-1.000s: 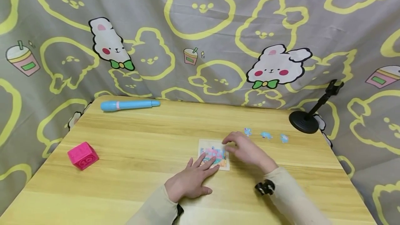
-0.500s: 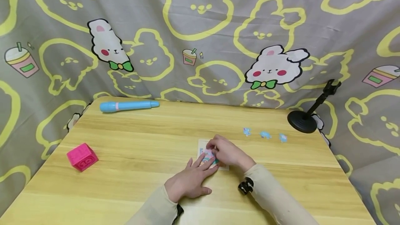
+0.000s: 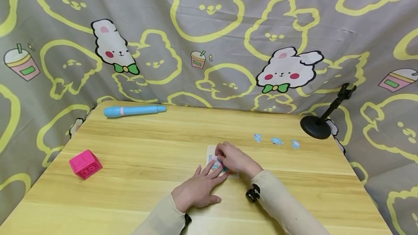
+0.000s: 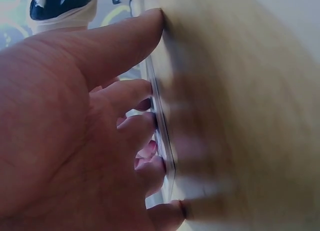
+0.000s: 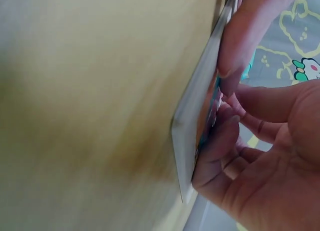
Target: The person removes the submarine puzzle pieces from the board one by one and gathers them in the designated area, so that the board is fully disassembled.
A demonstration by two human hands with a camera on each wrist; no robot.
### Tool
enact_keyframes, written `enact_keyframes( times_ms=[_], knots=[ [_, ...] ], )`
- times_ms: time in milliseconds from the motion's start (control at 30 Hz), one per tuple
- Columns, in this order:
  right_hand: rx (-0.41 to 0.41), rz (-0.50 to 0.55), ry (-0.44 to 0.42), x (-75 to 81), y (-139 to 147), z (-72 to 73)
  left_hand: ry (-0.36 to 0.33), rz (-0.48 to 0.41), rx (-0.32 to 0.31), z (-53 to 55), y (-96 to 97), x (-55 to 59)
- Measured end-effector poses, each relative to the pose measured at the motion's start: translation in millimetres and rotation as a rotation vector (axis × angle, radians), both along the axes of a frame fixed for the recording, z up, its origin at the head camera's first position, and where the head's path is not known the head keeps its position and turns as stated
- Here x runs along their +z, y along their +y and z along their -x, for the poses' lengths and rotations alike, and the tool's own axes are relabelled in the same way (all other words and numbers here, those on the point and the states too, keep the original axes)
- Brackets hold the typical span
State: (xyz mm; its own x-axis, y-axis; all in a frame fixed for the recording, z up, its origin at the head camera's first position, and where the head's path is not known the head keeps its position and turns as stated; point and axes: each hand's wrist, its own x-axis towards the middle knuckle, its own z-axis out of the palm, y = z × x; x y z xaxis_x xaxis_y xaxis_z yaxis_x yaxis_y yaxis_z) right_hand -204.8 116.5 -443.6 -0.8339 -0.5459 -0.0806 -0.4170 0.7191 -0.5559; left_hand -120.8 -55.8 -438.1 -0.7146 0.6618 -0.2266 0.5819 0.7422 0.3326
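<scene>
A small jigsaw puzzle board (image 3: 210,150) with a cream border and a pink and blue picture lies on the table, half covered by both hands. My left hand (image 3: 198,188) rests with spread fingers on its lower left part. In the left wrist view, those fingers (image 4: 137,131) touch the board's edge (image 4: 161,122). Over the board's upper right, my right hand (image 3: 236,159) has curled fingers. Its thumb and fingertips pinch at a puzzle piece (image 5: 218,102) on the picture, mostly hidden by the fingers. Several of the board's pieces are covered from view.
Three loose blue puzzle pieces (image 3: 277,141) lie in a row behind the right hand. A black stand (image 3: 316,126) is at the back right, a blue toy microphone (image 3: 134,110) at the back left. A pink block (image 3: 85,164) sits on the left. A patterned curtain hangs behind the table.
The right hand has moved left from the board's right edge onto its upper part, and in the last half second it has barely shifted. The left hand has stayed in place.
</scene>
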Motion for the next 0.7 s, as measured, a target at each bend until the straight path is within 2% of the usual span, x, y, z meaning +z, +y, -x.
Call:
enact_keyframes(
  times_ms=[200,467,700],
  knots=[
    [-0.026,-0.035,-0.017,2.4,-5.1,0.6,0.06,0.034,-0.009,-2.5,0.8,1.6],
    [-0.056,-0.064,-0.022,2.9,-7.7,-0.2,0.165,0.098,-0.015,-13.1,3.4,5.2],
    [-0.05,-0.011,-0.054,2.3,-4.5,2.3,0.153,0.084,-0.02,-13.4,0.2,2.4]
  ],
)
